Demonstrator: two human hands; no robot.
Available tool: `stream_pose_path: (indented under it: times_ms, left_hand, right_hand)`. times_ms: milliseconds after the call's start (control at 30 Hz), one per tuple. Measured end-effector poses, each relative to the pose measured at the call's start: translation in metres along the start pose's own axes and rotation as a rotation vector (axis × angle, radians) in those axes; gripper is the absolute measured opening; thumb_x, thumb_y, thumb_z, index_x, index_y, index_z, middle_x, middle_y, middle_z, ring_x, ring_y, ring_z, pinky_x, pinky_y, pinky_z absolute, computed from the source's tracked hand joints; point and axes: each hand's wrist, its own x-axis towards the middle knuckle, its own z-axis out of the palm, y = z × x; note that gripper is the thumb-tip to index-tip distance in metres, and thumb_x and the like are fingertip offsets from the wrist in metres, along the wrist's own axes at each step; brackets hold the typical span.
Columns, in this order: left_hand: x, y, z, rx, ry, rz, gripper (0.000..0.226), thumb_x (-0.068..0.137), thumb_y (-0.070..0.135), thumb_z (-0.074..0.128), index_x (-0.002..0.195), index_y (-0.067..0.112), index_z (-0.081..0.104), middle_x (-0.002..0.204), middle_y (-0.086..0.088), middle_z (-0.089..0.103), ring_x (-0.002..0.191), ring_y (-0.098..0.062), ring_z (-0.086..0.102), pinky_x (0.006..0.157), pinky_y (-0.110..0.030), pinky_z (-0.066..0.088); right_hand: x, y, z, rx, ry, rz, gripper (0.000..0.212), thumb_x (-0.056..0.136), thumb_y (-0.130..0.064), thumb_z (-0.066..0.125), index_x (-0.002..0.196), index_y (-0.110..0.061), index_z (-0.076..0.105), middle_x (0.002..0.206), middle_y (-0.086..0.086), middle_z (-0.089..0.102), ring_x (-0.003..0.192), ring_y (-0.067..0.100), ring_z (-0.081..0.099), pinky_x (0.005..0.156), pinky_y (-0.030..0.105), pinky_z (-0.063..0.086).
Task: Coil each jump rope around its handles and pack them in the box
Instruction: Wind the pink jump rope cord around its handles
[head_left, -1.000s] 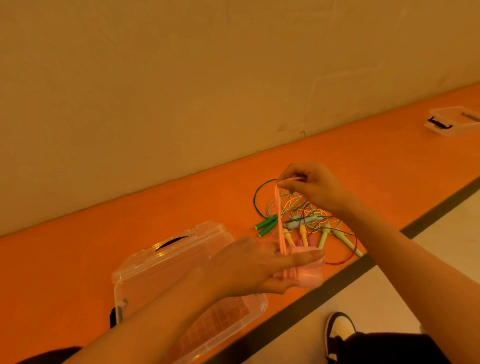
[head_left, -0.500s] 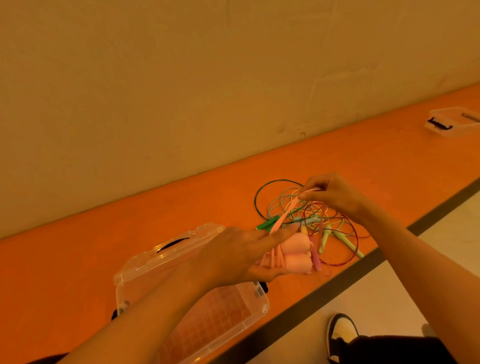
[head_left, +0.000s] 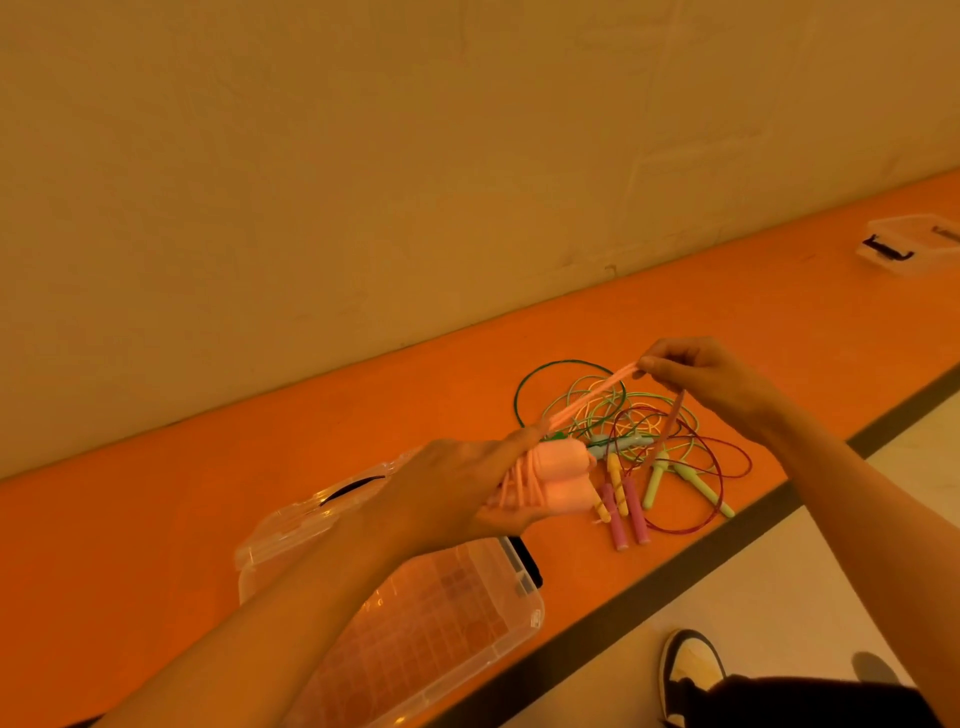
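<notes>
Left hand (head_left: 457, 493) grips low; right hand (head_left: 711, 379) pinches higher, forearms extended.

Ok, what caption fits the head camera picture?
Left hand grips pink handles, right hand pinches the pink cord, by an open clear box.

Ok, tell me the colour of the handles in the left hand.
Pale pink; the head view shows both padded handles in the left hand.

The scene is seen by one wide-angle camera worn on the head, directed forward and down. The orange table (head_left: 130, 545) is viewed from above at close range, its edge slanted across the frame, the wall (head_left: 363, 156) filling the upper half. The left hand (head_left: 457, 493) and the right hand (head_left: 717, 379) are framed near the centre.
</notes>
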Motion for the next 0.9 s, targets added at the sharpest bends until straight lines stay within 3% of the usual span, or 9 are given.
stream_pose_path:
  times_ms: [100, 267, 433, 533, 600, 767, 833, 900]
  left_hand:
    - [0.002, 0.009, 0.007, 0.032, -0.017, 0.081, 0.083, 0.089, 0.069, 0.044, 0.153, 0.027, 0.011, 0.089, 0.005, 0.065, 0.056, -0.013, 0.057, 0.046, -0.036, 0.053]
    - [0.004, 0.023, 0.011, 0.061, 0.145, 0.24, 0.075, 0.089, 0.059, 0.055, 0.146, 0.017, 0.033, 0.096, 0.002, 0.071, 0.053, -0.006, 0.053, 0.041, -0.024, 0.047]
    - [0.001, 0.013, 0.011, -0.029, 0.197, 0.215, 0.073, 0.091, 0.057, 0.061, 0.147, 0.019, 0.035, 0.102, 0.002, 0.068, 0.061, -0.01, 0.054, 0.046, -0.031, 0.048]
    - [0.0, 0.009, 0.005, -0.047, 0.278, 0.178, 0.07, 0.087, 0.053, 0.065, 0.142, 0.017, 0.045, 0.098, 0.006, 0.068, 0.062, -0.002, 0.049, 0.047, -0.02, 0.044]
    - [-0.001, 0.007, 0.004, -0.065, 0.321, 0.126, 0.069, 0.084, 0.051, 0.067, 0.141, 0.02, 0.043, 0.091, 0.006, 0.067, 0.064, 0.003, 0.044, 0.05, -0.012, 0.036]
    - [0.0, 0.001, 0.002, -0.362, 0.358, -0.164, 0.06, 0.082, 0.051, 0.069, 0.135, 0.038, 0.042, 0.092, 0.011, 0.065, 0.067, -0.005, 0.062, 0.052, -0.014, 0.047]
    - [0.003, -0.001, -0.001, -0.451, 0.404, -0.278, 0.052, 0.084, 0.051, 0.069, 0.13, 0.042, 0.044, 0.089, 0.014, 0.063, 0.07, -0.004, 0.063, 0.052, -0.012, 0.046]
    - [0.006, -0.005, -0.004, -0.508, 0.419, -0.405, 0.049, 0.084, 0.054, 0.068, 0.126, 0.04, 0.047, 0.09, 0.011, 0.064, 0.07, -0.006, 0.064, 0.052, -0.015, 0.047]
  right_hand:
    - [0.004, 0.002, 0.005, 0.053, 0.053, 0.01, 0.019, 0.098, -0.017, 0.055, 0.095, -0.01, 0.072, 0.065, -0.018, 0.063, 0.06, -0.006, 0.051, 0.056, 0.008, 0.04]
    - [0.009, 0.009, 0.021, 0.033, 0.061, 0.038, 0.02, 0.089, -0.033, 0.065, 0.091, -0.018, 0.077, 0.079, 0.004, 0.064, 0.073, 0.018, 0.051, 0.066, 0.031, 0.041]
    - [0.006, 0.011, 0.028, 0.03, 0.012, 0.067, 0.015, 0.09, -0.025, 0.067, 0.091, -0.014, 0.077, 0.087, 0.01, 0.07, 0.079, 0.02, 0.058, 0.07, 0.033, 0.046]
    - [0.002, 0.016, 0.024, 0.068, 0.007, 0.083, 0.02, 0.086, -0.031, 0.067, 0.09, -0.014, 0.077, 0.091, 0.014, 0.068, 0.079, 0.019, 0.057, 0.07, 0.032, 0.046]
    - [0.0, 0.02, 0.021, 0.073, -0.009, 0.088, 0.019, 0.086, -0.029, 0.066, 0.091, -0.013, 0.076, 0.09, 0.013, 0.068, 0.079, 0.018, 0.057, 0.069, 0.03, 0.045]
    - [-0.002, 0.023, 0.023, 0.007, -0.078, 0.061, 0.015, 0.094, -0.018, 0.062, 0.092, -0.014, 0.076, 0.09, 0.013, 0.069, 0.077, 0.013, 0.058, 0.068, 0.026, 0.045]
    - [-0.003, 0.022, 0.025, -0.02, -0.105, 0.031, 0.015, 0.095, -0.013, 0.061, 0.092, -0.013, 0.076, 0.079, 0.002, 0.068, 0.068, 0.001, 0.056, 0.061, 0.016, 0.043]
    - [-0.002, 0.022, 0.029, -0.063, -0.135, 0.007, 0.015, 0.094, -0.016, 0.063, 0.095, -0.014, 0.077, 0.071, -0.006, 0.066, 0.06, -0.001, 0.051, 0.055, 0.015, 0.039]
